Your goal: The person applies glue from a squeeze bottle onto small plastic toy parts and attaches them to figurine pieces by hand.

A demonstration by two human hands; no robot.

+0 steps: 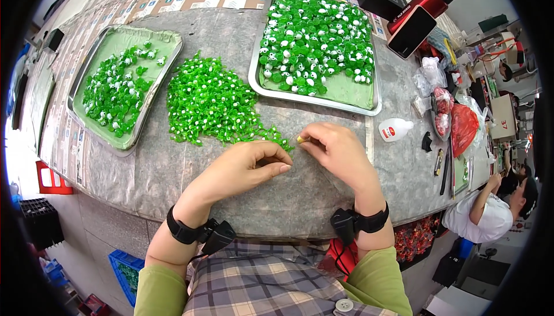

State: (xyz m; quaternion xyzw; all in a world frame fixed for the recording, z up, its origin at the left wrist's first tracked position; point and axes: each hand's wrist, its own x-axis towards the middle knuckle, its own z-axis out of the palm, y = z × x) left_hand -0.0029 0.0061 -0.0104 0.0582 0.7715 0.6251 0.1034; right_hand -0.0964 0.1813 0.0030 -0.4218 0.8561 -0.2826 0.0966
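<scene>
Green-and-white, small plastic pieces (210,99) lie heaped near the left hand (252,165) and right hand (337,147), both half-curled, any held item indiscernible.

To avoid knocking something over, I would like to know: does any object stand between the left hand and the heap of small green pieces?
Nothing visible stands between the left hand and the heap; its near edge lies just beyond the hand.
</scene>
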